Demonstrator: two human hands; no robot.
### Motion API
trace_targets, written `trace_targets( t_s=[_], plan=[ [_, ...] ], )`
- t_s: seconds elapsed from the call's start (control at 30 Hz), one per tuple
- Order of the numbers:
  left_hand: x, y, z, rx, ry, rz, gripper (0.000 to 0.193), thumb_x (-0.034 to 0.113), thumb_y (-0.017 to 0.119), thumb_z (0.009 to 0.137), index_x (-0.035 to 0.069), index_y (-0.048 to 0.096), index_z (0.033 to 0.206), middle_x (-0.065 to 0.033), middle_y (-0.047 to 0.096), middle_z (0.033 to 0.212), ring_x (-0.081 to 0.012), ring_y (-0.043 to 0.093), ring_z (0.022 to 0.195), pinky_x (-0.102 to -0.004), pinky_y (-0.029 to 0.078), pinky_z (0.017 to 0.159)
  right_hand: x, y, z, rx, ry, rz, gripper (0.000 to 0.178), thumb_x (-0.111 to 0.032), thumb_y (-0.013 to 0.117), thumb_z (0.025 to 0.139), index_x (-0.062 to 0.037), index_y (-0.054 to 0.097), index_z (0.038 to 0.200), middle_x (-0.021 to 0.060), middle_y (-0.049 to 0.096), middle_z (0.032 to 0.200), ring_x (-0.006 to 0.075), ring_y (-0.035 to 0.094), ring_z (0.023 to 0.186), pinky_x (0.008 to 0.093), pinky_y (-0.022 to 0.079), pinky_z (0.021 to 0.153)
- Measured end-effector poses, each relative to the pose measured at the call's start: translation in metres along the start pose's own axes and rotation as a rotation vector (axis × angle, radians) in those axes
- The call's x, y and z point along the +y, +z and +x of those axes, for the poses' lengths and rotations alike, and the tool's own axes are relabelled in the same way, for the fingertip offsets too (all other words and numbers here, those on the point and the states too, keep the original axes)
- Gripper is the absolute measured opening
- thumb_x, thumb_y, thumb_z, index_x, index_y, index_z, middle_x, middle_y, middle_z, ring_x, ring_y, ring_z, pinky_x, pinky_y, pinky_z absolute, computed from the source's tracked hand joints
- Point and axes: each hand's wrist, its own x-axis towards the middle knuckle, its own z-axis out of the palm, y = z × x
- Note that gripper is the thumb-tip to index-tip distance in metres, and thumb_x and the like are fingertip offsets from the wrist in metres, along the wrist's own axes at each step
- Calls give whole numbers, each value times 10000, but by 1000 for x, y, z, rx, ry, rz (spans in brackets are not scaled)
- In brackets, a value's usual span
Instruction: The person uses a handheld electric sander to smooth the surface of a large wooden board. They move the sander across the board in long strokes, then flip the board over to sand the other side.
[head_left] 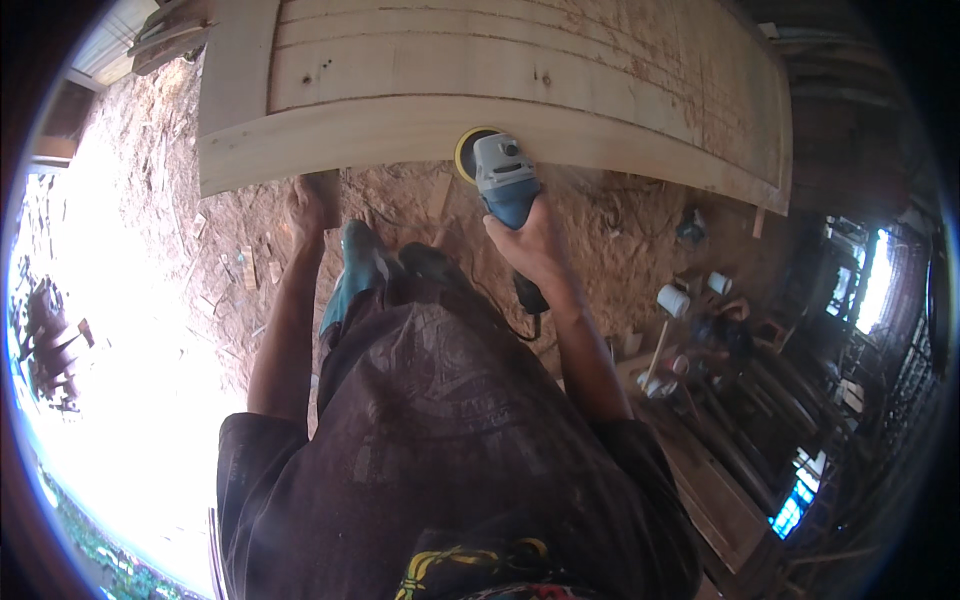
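Observation:
A pale wooden panel door (400,130) lies across the upper part of the head view, its near rail facing me. My right hand (535,240) is closed round the blue and grey body of an angle grinder (508,180). The grinder's yellow-rimmed disc (465,155) overlaps the door's near edge; whether it touches the wood I cannot tell. Just below that edge, further left, is my left hand (312,208). Its fingers look curled against a brown, block-like piece (327,188), partly hidden under the door.
Wood scraps (250,270) and shavings cover the brown ground. The grinder's dark cord (490,295) runs beside my legs. On the right stand white containers (673,300), with long boards (715,490) lower down. Strong glare washes out the left side.

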Motion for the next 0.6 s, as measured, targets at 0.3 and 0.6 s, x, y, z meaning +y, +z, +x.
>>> trace_targets(
  t_s=[0.3, 0.6],
  plan=[
    [-3, -2, 9, 130, 202, 536, 651, 517, 361, 1063, -4, 651, 1325, -316, 647, 1299, -499, 609, 1204, -499, 479, 1035, 57, -63, 7, 66, 108, -31, 655, -310, 824, 806, 72, 555, 1266, 281, 688, 1149, 421, 697, 1075, 497, 546, 915],
    [7, 2, 8, 271, 84, 462, 710, 587, 357, 1017, 22, 721, 1243, -253, 733, 1172, -436, 685, 1118, -507, 509, 955, 142, -127, 28, 99, 162, -10, 659, -302, 817, 798, 38, 554, 1298, 268, 696, 1119, 430, 702, 1054, 523, 552, 888]
  ],
)
